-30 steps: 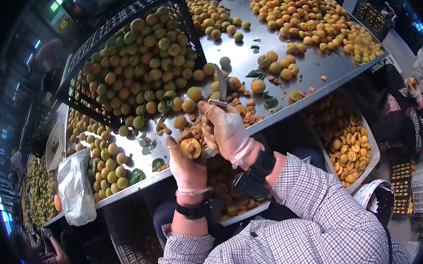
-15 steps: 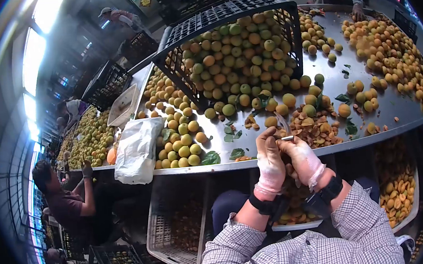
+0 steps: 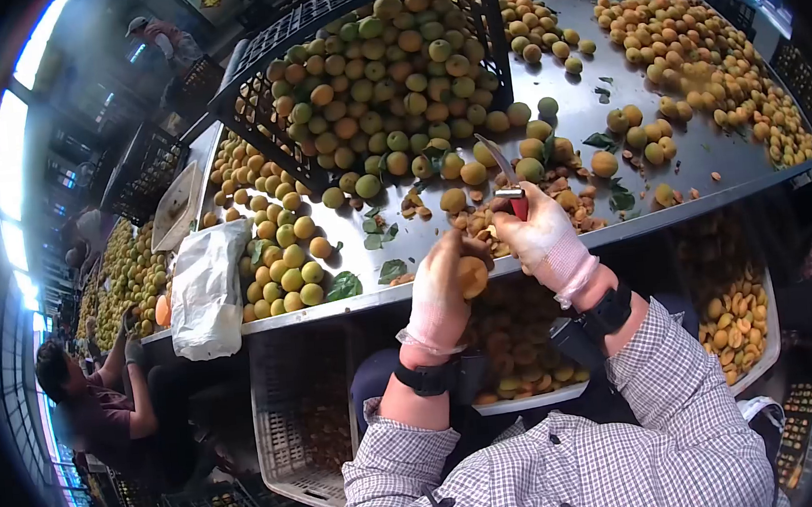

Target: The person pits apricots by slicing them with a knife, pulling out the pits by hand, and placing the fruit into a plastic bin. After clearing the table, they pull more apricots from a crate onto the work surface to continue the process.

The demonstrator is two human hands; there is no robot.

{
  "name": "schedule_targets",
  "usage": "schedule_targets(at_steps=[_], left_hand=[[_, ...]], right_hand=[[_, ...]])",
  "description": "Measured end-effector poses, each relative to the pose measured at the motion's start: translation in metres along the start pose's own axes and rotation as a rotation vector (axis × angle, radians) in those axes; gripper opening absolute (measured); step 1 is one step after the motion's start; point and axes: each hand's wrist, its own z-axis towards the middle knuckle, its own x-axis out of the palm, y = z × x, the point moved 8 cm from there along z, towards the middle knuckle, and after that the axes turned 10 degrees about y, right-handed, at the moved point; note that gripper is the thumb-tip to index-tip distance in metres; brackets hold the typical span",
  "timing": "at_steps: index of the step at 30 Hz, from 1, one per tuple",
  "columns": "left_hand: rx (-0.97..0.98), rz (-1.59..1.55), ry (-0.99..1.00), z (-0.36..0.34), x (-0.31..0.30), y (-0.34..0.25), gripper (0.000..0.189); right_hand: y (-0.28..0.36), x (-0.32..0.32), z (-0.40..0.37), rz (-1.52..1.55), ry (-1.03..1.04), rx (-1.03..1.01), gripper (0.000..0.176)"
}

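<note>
My left hand (image 3: pixel 440 294), in a whitish glove with bare-looking fingertips, is curled around an orange fruit half (image 3: pixel 472 277) at the table's front edge. Close to its right, my right hand (image 3: pixel 546 238) grips the red handle of a small curved knife (image 3: pixel 502 162), whose blade points up and to the left. Behind the hands, pieces of cut fruit (image 3: pixel 579 204) lie in a heap on the metal table (image 3: pixel 696 178). Under my hands, a bin of halved fruit (image 3: pixel 528 353) is partly hidden by my wrists.
A tipped black crate (image 3: pixel 263 69) spills green-orange fruit onto the table. A white bag (image 3: pixel 207 293) lies left of loose fruit. More fruit (image 3: pixel 696 54) is piled at the right. Below stand a pale basket (image 3: pixel 286 425) and another bin (image 3: pixel 736 328). A co-worker (image 3: pixel 103 401) sits at the left.
My hands have moved apart; the left is lower with the fruit half now visible, and the knife is raised in the right. The table view has shifted left and up.
</note>
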Motion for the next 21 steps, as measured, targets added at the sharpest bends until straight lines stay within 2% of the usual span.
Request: schedule_targets(at_steps=[1,2,3,4,5,6,7,9,11,13,15,17,19,21], left_hand=[[0.109,0.165,0.184,-0.004,0.020,-0.028,0.028],[-0.432,-0.125,0.316,-0.015,0.034,0.015,0.030],[-0.517,-0.078,0.446,-0.024,0.054,0.018,0.033],[-0.422,0.236,0.538,-0.025,0.061,0.018,0.034],[-0.315,0.550,0.621,-0.027,0.066,0.020,0.036],[-0.227,0.653,0.647,-0.029,0.069,0.019,0.032],[-0.225,0.651,0.653,-0.031,0.069,0.022,0.032],[-0.378,0.461,0.612,-0.031,0.057,0.010,0.036],[-0.358,0.394,0.520,-0.015,0.038,-0.018,0.036],[-0.321,0.488,0.330,0.007,0.009,-0.023,0.035],[-0.421,0.560,0.206,0.033,-0.018,-0.009,0.035],[-0.425,0.735,0.150,0.066,-0.033,-0.001,0.038],[-0.337,0.859,0.116,0.097,-0.039,0.021,0.044],[-0.377,0.972,0.182,0.115,-0.036,0.039,0.051]], right_hand=[[-0.005,-0.007,0.007,-0.123,-0.004,-0.010,0.018],[0.004,-0.011,0.011,-0.274,-0.016,-0.041,0.019],[0.013,-0.012,0.012,-0.425,-0.025,-0.072,0.021],[0.016,-0.018,0.007,-0.607,-0.038,0.013,0.025],[0.015,-0.020,0.007,-0.607,-0.040,0.016,0.025],[0.014,-0.024,0.009,-0.659,-0.056,0.016,0.028],[0.013,-0.028,0.009,-0.712,-0.075,0.015,0.030],[0.015,-0.033,0.008,-0.732,-0.113,-0.007,0.027],[0.018,-0.041,0.008,-0.752,-0.169,-0.015,0.023],[0.023,-0.044,0.007,-0.735,-0.190,-0.009,0.022],[0.023,-0.046,0.007,-0.719,-0.212,0.000,0.022],[0.022,-0.048,0.008,-0.618,-0.228,-0.007,0.023],[0.024,-0.047,0.008,-0.600,-0.230,0.007,0.027],[0.021,-0.045,0.011,-0.576,-0.184,0.010,0.030]])
